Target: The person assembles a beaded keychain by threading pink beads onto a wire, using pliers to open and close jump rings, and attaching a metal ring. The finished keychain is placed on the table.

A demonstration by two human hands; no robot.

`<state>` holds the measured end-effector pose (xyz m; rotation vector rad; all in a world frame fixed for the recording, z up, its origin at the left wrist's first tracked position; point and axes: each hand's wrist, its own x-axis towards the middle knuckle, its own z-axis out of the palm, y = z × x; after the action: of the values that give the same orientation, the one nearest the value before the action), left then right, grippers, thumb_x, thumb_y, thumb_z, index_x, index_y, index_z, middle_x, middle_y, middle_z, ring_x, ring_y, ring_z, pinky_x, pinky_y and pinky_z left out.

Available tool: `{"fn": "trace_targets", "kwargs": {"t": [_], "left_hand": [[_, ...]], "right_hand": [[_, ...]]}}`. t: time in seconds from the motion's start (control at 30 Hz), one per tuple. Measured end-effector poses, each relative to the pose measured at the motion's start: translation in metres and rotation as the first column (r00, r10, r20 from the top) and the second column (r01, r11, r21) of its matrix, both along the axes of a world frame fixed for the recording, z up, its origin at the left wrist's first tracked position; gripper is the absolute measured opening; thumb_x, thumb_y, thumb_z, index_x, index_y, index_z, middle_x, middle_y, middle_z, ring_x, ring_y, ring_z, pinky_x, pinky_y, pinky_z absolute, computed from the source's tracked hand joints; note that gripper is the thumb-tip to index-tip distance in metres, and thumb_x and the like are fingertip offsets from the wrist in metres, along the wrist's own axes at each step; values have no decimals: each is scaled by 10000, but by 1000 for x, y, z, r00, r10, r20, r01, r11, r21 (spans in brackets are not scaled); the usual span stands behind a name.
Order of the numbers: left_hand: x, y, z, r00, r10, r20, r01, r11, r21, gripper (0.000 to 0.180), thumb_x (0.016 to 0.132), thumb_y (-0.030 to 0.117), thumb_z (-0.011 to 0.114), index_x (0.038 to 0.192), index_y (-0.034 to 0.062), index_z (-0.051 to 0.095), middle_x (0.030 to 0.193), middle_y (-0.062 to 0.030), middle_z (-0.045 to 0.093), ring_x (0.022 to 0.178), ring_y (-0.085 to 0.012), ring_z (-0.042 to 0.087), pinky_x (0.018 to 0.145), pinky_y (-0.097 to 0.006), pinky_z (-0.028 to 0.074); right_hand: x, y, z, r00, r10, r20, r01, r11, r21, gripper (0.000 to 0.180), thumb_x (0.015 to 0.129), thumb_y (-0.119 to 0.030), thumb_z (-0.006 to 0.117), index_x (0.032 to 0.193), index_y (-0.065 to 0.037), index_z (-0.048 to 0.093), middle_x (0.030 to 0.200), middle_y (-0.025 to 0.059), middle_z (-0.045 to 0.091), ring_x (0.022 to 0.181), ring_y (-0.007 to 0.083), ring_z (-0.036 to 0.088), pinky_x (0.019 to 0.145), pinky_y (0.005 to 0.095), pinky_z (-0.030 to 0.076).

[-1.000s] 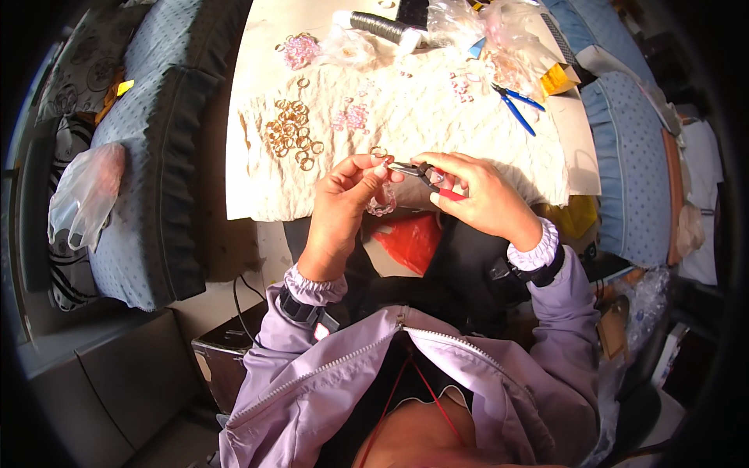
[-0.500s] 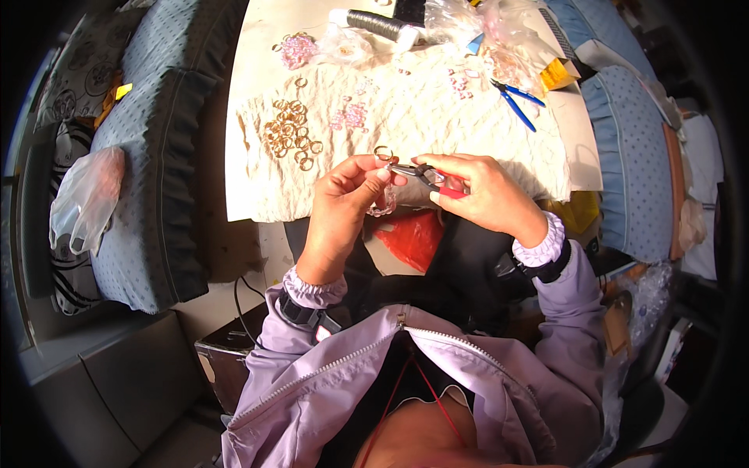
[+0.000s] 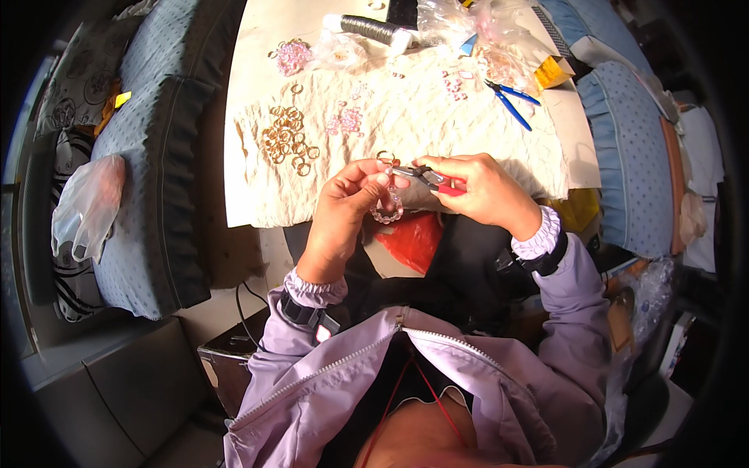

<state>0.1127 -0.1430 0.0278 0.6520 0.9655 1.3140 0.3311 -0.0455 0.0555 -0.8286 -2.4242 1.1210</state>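
Observation:
Between the thumb and fingers of my left hand (image 3: 350, 196) is a loop of clear pinkish beads (image 3: 388, 218), which hangs below the fingertips. A gold ring (image 3: 385, 157) sticks up at the top of that pinch. My right hand (image 3: 485, 187) is closed round red-handled pliers (image 3: 427, 179), whose dark jaws point left and meet the work at my left fingertips. What exactly the jaws grip is too small to tell. Both hands are over the table's near edge.
On the cream cloth (image 3: 257, 187) lie several gold rings (image 3: 287, 139), pink beads (image 3: 345, 121) and blue-handled cutters (image 3: 511, 104). Farther back are a bead cluster (image 3: 293, 57), a spool of dark thread (image 3: 368, 29) and plastic bags (image 3: 499, 31). Padded blue seats (image 3: 152, 203) flank the table.
The bead loop now hangs more fully in view below my left fingers. Both hands keep their grip, with the pliers still at the left fingertips. The whole view has shifted slightly.

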Motion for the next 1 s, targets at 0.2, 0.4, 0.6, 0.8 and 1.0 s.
{"fn": "trace_targets", "kwargs": {"t": [0.2, 0.4, 0.6, 0.8, 1.0], "left_hand": [[-7, 1, -7, 998, -25, 52, 24, 999, 27, 151, 1013, 155, 599, 1128, 56, 604, 1089, -150, 726, 808, -156, 686, 762, -311, 566], [-5, 1, -5, 990, 14, 140, -7, 999, -49, 132, 1019, 135, 579, 1124, 57, 600, 1110, -159, 721, 848, -173, 701, 821, -327, 570], [1, 6, -4, 982, 2, 191, 13, 997, -76, 207, 1010, 58, 564, 1215, 29, 554, 1111, -165, 720, 833, -178, 700, 772, -299, 556], [3, 5, -3, 990, 20, 140, 5, 984, -176, 388, 978, 74, 618, 1357, 35, 541, 1008, -67, 715, 801, -124, 676, 702, -222, 503], [4, 0, -1, 991, 61, 123, -40, 986, -163, 441, 945, 33, 651, 1364, 15, 516, 876, -48, 693, 747, -103, 660, 643, -195, 474]], "right_hand": [[17, 9, -11, 995, -76, 71, 64, 985, 159, 631, 818, -141, 756, 1406, -69, 539, 1159, 178, 591, 974, 339, 628, 872, 399, 523], [53, 36, -32, 885, -392, 250, 217, 824, 523, 613, 795, -208, 801, 1347, -57, 580, 1223, 118, 561, 1132, 324, 563, 988, 437, 440], [37, 24, -26, 956, -293, -31, 247, 740, 625, 405, 801, -119, 779, 1183, -46, 666, 1125, 94, 618, 1040, 296, 601, 943, 415, 480], [-19, -17, -13, 967, 33, -254, 92, 881, 464, 327, 813, -81, 761, 1131, -84, 686, 1044, 65, 638, 980, 252, 638, 848, 366, 537], [-26, -20, -10, 970, 72, -233, 87, 792, 604, 310, 797, -174, 785, 1093, -118, 711, 1022, 27, 649, 945, 214, 647, 823, 347, 544]]}}
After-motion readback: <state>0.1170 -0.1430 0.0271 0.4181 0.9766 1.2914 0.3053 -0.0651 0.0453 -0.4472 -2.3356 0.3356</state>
